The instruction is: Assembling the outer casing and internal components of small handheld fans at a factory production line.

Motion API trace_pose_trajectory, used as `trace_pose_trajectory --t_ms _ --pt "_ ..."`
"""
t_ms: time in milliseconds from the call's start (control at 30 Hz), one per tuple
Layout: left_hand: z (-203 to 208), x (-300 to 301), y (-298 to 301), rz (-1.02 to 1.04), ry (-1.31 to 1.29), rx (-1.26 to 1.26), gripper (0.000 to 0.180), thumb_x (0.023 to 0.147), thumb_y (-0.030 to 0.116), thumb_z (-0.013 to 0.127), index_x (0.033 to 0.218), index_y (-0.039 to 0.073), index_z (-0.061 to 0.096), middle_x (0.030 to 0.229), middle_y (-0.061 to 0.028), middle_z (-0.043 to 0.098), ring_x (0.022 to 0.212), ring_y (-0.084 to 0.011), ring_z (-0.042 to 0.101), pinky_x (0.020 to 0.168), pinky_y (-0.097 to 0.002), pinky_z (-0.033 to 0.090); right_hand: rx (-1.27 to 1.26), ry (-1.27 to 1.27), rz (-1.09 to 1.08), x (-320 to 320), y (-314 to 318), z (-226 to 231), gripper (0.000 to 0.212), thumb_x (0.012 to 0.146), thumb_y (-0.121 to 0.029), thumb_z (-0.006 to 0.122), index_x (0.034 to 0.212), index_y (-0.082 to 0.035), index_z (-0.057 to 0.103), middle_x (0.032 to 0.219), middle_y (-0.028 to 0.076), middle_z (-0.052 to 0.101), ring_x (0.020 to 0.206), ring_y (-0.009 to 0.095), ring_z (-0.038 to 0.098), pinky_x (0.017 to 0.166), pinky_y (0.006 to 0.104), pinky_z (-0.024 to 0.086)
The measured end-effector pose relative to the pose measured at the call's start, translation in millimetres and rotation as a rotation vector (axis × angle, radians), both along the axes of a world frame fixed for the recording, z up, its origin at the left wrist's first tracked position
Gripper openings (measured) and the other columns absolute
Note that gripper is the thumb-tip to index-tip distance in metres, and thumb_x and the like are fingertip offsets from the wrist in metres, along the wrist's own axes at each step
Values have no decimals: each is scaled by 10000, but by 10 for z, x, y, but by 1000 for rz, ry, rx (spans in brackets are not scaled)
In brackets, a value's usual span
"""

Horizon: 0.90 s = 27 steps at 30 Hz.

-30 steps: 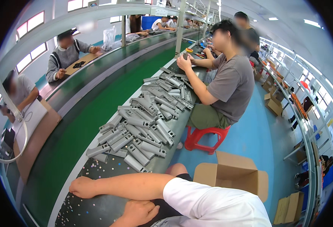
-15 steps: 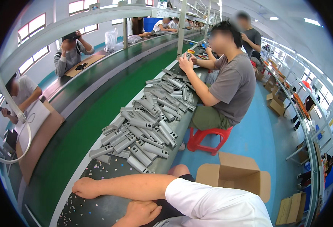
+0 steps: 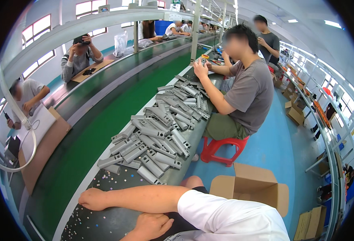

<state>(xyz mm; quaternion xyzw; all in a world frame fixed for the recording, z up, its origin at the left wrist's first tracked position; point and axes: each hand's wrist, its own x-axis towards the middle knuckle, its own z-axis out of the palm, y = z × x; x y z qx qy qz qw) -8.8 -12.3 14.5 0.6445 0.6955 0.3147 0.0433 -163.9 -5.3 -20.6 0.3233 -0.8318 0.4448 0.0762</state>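
My right arm reaches leftward across the near end of the dark tabletop (image 3: 116,219). At its end my right hand (image 3: 92,199) rests on the surface near the pale table edge, its fingers curled into a loose fist with nothing showing in them. My left hand (image 3: 152,225) lies just below the right forearm, beside my dark shorts, fingers folded and thumb to the right; no object shows in it. Small round dots (image 3: 112,182), white, blue and orange, are scattered about the right hand. Beyond the forearm lies a pile of long grey plastic housings (image 3: 153,134), touching neither hand.
A green conveyor belt (image 3: 84,136) runs along the left. To the right, an open cardboard box (image 3: 261,190) stands by my arm. A co-worker (image 3: 251,84) sits on a red stool (image 3: 221,152), holding a small part. Other people sit across the belt.
The whole view has shifted slightly right and down. My hands keep their place on the table. At the far left, a person's arm has moved over the board.
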Motion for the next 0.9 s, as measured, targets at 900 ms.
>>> trace_pose_trajectory --t_ms 900 --pt "-152 -15 -79 -18 -37 11 325 893 287 612 647 77 588 664 -55 622 689 -262 620 622 -398 505 57 -48 29 44 49 103 203 899 -172 554 1022 -53 662 965 155 664 932 355 633 830 443 504"
